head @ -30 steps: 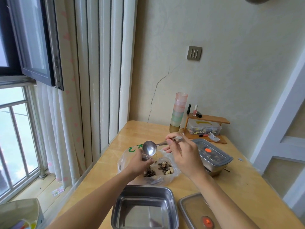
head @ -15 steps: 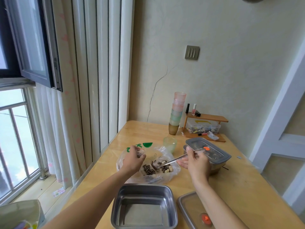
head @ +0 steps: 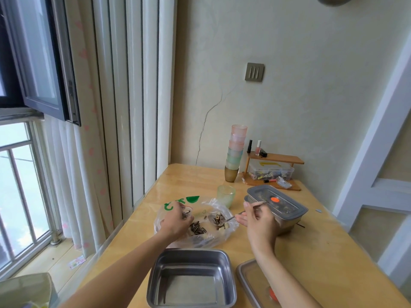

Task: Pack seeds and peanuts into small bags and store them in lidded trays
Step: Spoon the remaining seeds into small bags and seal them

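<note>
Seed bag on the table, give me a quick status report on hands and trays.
Left hand grips small bag in seed bag. Right hand dips spoon into seeds. Open tray empty. Nothing blocking.

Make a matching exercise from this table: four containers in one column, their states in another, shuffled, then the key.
1. near steel tray
2. far steel tray
3. single green cup
4. large plastic bag

A. lid on, orange dot on top
B. open, holds loose seeds and peanuts
C. stands alone, upright
D. open, nothing inside

Pairs: 1-D, 2-A, 3-C, 4-B
</note>
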